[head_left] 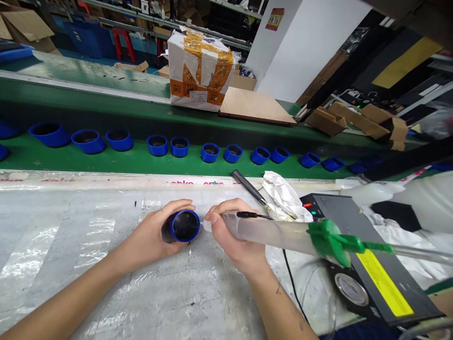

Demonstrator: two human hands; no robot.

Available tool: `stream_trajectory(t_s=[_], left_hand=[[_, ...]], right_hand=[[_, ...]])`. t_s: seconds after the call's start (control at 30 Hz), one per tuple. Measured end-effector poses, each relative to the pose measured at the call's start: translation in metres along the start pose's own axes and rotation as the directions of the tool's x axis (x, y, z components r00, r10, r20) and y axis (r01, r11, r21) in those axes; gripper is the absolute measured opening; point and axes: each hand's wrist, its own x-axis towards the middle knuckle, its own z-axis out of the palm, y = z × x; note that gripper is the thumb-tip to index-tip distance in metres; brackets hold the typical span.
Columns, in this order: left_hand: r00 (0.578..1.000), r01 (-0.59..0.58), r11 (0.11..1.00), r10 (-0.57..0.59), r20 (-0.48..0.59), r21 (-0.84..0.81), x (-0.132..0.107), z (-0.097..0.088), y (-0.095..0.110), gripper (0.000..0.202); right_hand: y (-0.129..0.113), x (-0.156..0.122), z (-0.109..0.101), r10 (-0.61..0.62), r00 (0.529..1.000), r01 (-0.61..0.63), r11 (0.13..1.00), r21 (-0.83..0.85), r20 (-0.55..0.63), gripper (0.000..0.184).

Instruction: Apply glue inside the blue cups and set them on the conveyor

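- Left hand (152,238): fingers wrapped round a blue cup (184,225), held on its side just above the plastic-covered bench (71,245), mouth facing right; its inside is dark.
- Right hand (235,236): fingers closed on a clear syringe (276,232), tip at the cup's rim.
- Behind, a row of blue cups (180,146) stands mouth-up on the green belt (141,163); what they hold cannot be told.

Plastic-covered surface (71,245) fronting green conveyor (106,163); white pillar (304,52), red stool (123,42), cardboard boxes (24,26), metal shelving (170,21) beyond.
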Motion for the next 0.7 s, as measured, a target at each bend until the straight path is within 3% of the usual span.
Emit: stream_trajectory(t_s=[0.7], left_hand=[[1.0,-0.026,1.0,0.026,0.01,-0.015,0.0016,-0.0013,0.0081,0.066]], right_hand=[[-0.0052,0.002,-0.0013,0.042,0.991,-0.051,0.996,0.072,0.124,0.01]])
